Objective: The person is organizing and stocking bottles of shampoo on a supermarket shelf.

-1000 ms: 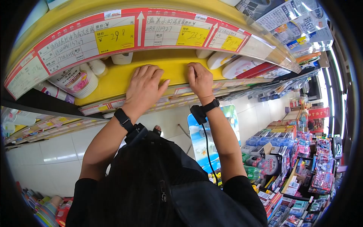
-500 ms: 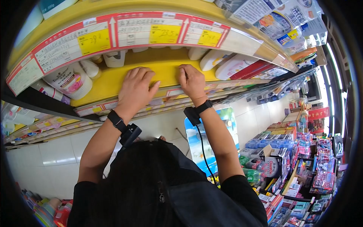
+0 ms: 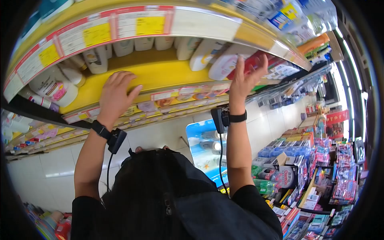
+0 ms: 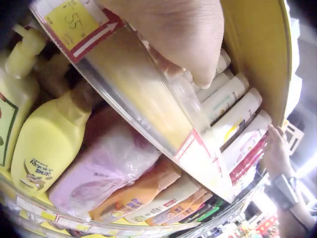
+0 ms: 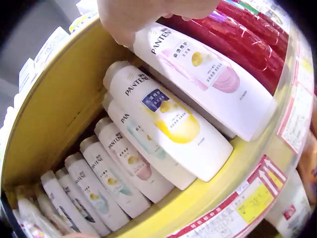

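Hovering at the front of the shelf, the right hand [image 3: 249, 76] has its fingers raised and apart from the thumb, gripping nothing that I can make out. From its wrist camera, it covers the cap of the pink-labelled bottle [image 5: 213, 79]; whether skin meets plastic, I can't tell. That bottle stands on the yellow shelf [image 3: 144, 78], between the yellow-labelled bottle [image 5: 168, 121] and some glossy red packs [image 5: 242, 42]. I'd expect it to feel fairly heavy if full, with smooth, firm walls that give slightly under a squeeze and slip in damp fingers. It looks unlikely to break. The best hold seems to be around the upper body, thumb on one broad face and fingers on the other, rather than by the cap alone. Farther along, the left hand [image 3: 116, 96] lies over the shelf's front part, fingers relaxed, holding nothing I can see, with white bottles [image 3: 122, 47] behind.
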{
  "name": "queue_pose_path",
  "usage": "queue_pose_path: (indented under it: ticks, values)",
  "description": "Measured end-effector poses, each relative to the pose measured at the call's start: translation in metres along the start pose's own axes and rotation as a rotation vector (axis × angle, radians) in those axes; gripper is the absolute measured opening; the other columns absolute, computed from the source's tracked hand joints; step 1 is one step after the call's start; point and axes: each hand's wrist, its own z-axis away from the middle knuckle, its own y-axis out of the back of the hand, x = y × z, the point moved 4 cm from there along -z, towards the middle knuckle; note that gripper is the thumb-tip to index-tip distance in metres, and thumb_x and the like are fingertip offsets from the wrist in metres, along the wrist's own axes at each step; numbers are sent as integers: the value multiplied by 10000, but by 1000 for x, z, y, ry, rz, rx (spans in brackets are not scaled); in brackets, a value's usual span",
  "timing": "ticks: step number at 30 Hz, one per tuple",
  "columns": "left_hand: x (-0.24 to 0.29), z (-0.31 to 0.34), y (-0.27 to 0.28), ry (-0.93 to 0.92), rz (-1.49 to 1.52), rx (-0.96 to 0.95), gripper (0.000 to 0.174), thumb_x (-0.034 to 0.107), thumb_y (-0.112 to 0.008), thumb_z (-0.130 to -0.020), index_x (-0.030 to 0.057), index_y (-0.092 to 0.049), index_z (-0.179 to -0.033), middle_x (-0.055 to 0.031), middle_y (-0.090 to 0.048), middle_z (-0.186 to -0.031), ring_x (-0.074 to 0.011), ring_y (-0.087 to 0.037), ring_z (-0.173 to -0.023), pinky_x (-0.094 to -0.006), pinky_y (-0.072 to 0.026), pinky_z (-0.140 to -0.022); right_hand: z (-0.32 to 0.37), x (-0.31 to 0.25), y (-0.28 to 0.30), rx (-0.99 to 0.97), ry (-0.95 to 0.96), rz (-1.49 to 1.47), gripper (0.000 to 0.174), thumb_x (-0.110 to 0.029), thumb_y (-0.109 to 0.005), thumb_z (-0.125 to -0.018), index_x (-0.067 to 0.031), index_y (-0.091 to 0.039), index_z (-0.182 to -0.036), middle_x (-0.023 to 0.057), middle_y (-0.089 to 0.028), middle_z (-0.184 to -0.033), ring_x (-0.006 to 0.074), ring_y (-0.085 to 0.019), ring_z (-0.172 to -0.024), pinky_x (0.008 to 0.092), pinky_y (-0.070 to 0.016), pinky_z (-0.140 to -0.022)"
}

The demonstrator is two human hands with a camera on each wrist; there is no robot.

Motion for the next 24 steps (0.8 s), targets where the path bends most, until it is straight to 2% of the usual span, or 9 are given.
queue_pose_path:
  ticks: [3,4,5,13,15,16,20,23,24]
  values:
    - [1,-1,-3,16,-9,-30,297,236,-665,-823,41,-610,-1040,-118,-613,-1089,-313,-553,-1042,-399,-436,-905,-11,39,-11,-69,-14,-45,752,-200,-740,-792,92,-318,-1342,249,-394,-1314,385,-388,-1231,450,-286,-1061]
    - [1,-1,-3,29,-17,-29,288,223,-658,-829,39,-607,-1045,-121,-612,-1092,-318,-552,-1048,-397,-435,-908,-12,55,-21,-77,-64,-119,513,-131,-710,-820,33,-407,-1201,125,-515,-1121,230,-525,-1001,347,-453,-850]
    - [-1,-1,-3,39,-21,-28,279,210,-651,-835,37,-604,-1050,-123,-612,-1095,-323,-551,-1053,-396,-433,-911,-19,57,-22,-184,-189,-83,737,-229,-744,-755,108,-363,-1288,278,-443,-1266,404,-425,-1191,423,-319,-1042]
    - [-3,0,-7,34,-72,-40,273,229,-599,-891,22,-606,-1069,-155,-604,-1096,-339,-554,-1049,-387,-428,-914,-34,39,-30,-338,-118,-98,632,-166,-774,-640,98,-435,-1103,284,-518,-998,456,-518,-944,454,-459,-821]
    - [-4,2,-7,65,-113,-60,284,236,-573,-911,12,-598,-1084,-164,-596,-1110,-347,-549,-1059,-386,-423,-922,-31,32,-21,-245,-5,-245,640,-143,-779,-638,96,-418,-1110,279,-503,-1030,455,-513,-945,447,-458,-823]
    - [-3,1,-7,65,-115,-69,292,244,-563,-919,11,-595,-1093,-163,-594,-1113,-346,-546,-1067,-386,-419,-927,-27,32,-15,-271,0,-218,636,-159,-805,-681,28,-429,-1159,190,-567,-1026,315,-586,-963,376,-471,-846]
    - [-10,3,-9,89,-113,-108,279,223,-555,-927,13,-586,-1108,-158,-590,-1115,-341,-540,-1074,-380,-412,-934,-20,18,8,-335,108,-386,696,-137,-810,-671,7,-408,-1220,150,-529,-1091,278,-566,-1019,352,-453,-892]
    - [-15,4,-7,97,-40,-87,267,201,-544,-937,10,-576,-1121,-154,-579,-1125,-338,-530,-1077,-370,-400,-945,-9,15,18,-323,176,-431,698,-127,-812,-665,4,-407,-1219,155,-515,-1097,281,-555,-1025,350,-451,-894]
    - [-18,4,-8,112,-18,-103,270,183,-538,-943,7,-566,-1146,-154,-570,-1157,-326,-522,-1101,-365,-380,-971,-8,9,23,-291,176,-480,663,-91,-791,-637,11,-423,-1179,203,-497,-1053,392,-517,-985,414,-442,-855]
